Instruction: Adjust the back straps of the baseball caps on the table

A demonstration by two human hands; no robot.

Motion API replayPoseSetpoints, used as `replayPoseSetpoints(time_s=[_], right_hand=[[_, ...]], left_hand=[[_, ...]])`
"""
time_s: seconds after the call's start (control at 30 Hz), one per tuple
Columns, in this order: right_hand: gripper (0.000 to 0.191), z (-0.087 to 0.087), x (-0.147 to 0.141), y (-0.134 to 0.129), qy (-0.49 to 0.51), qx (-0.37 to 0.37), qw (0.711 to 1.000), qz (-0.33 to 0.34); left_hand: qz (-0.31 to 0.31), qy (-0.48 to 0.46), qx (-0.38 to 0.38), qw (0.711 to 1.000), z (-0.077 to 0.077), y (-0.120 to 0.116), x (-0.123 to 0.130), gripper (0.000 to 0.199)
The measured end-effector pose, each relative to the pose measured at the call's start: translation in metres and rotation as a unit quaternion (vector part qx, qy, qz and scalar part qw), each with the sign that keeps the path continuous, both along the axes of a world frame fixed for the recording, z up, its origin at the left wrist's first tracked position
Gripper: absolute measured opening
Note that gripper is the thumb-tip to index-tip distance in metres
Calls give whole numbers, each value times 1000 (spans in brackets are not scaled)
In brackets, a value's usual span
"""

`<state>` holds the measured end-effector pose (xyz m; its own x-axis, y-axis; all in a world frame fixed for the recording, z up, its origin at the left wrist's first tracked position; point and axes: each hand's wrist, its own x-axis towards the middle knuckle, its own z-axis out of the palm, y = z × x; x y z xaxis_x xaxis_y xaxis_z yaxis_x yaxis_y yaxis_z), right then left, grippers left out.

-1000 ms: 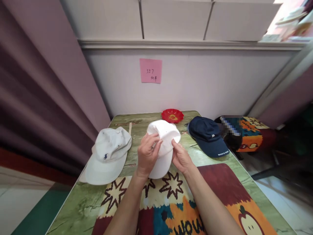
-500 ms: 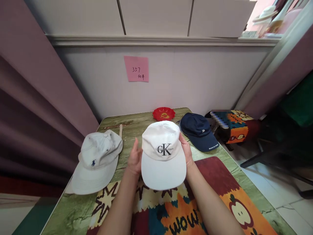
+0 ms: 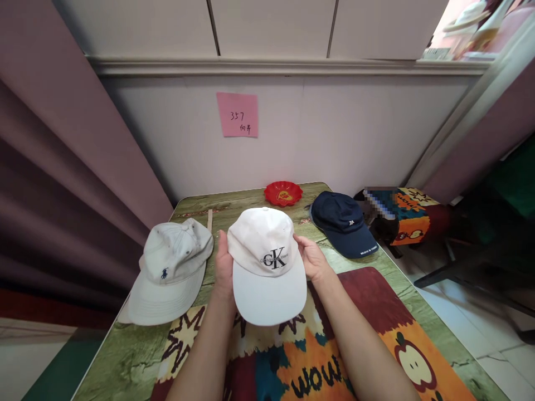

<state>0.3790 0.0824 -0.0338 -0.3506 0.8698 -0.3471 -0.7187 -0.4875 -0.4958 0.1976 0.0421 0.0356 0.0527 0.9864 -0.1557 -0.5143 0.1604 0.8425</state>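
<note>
A white baseball cap [image 3: 267,295] with a dark "CK" print on its front is between my hands, its brim pointing toward me. My left hand [image 3: 224,262] grips the cap's left side, thumb up, with the other fingers hidden behind it. At the right side, my right hand [image 3: 312,257] holds the cap by its edge, fingertips partly out of sight. A pale grey cap [image 3: 175,262] with a small blue horse-rider logo rests to the left. Back right on the table lies a navy cap [image 3: 340,220] with white lettering on its brim.
A red scalloped dish [image 3: 283,193] stands at the table's back edge. Under my forearms a colourful mat [image 3: 368,301] covers part of the green wood-patterned table [image 3: 108,351]. A pink note [image 3: 237,115] is stuck to the wall behind; a curtain [image 3: 104,167] hangs at left.
The white cap has shifted left and turned slightly. My left hand is now up against its side, and my right hand has moved left with it. The view has shifted a little.
</note>
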Motion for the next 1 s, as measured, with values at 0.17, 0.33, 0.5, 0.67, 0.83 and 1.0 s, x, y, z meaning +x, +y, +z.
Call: replayPoseSetpoints(time_s=[0.17, 0.33, 0.5, 0.67, 0.83, 1.0], right_hand=[[24, 14, 15, 2, -57, 73, 988, -123], [29, 37, 21, -6, -97, 179, 968, -148], [34, 47, 17, -11, -165, 249, 924, -238], [25, 41, 16, -8, -231, 263, 888, -299], [14, 28, 30, -2, -398, 223, 843, -283], [25, 39, 34, -8, -490, 294, 762, -304]], left_hand=[[-16, -4, -36, 999, -5, 16, -24, 53], [75, 15, -29, 997, -8, 17, -34, 22], [104, 66, 109, 986, 2, 9, -33, 24], [155, 191, 211, 946, 2, 9, -35, 22], [110, 437, 187, 873, -20, 19, -49, 18], [100, 511, 191, 832, -22, 20, -55, 26]])
